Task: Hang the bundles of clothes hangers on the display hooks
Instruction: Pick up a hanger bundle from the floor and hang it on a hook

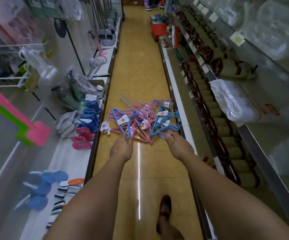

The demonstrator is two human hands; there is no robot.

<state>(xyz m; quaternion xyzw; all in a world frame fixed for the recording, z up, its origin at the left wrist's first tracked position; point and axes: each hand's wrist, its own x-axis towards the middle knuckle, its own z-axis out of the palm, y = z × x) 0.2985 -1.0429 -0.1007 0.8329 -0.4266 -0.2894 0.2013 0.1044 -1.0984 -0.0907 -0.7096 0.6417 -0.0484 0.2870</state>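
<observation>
A heap of bundled wire clothes hangers (pixel 143 119) is observed lying on the yellow tiled floor (pixel 138 70) of a narrow shop aisle, between the two shelf runs. The bundles are pink, blue and purple, several banded with white card labels; one label (pixel 104 127) lies loose on the floor just left of the heap. Both arms are extended down toward the heap. The left hand (pixel 122 147) is seen with fingers pinched on the near edge of a pink bundle (pixel 141 135) at its labelled end. The right hand (pixel 179 147) is placed at the near edge of a blue bundle (pixel 164 129), fingertips touching the wires; whether a grip has been closed there cannot be told. All bundles rest on the floor. To the left, white display hooks (pixel 7 82) project from the wall panel, some bearing bagged goods. On the low left shelf (pixel 66 153), small blue and pink boots (pixel 86 125) are set out, with slippers nearer the camera. The right shelving (pixel 209 104) carries rows of dark red and beige packaged items, with clear bagged goods (pixel 233 101) above. One foot in a brown shoe (pixel 165 207) is visible on the floor below the arms.
</observation>
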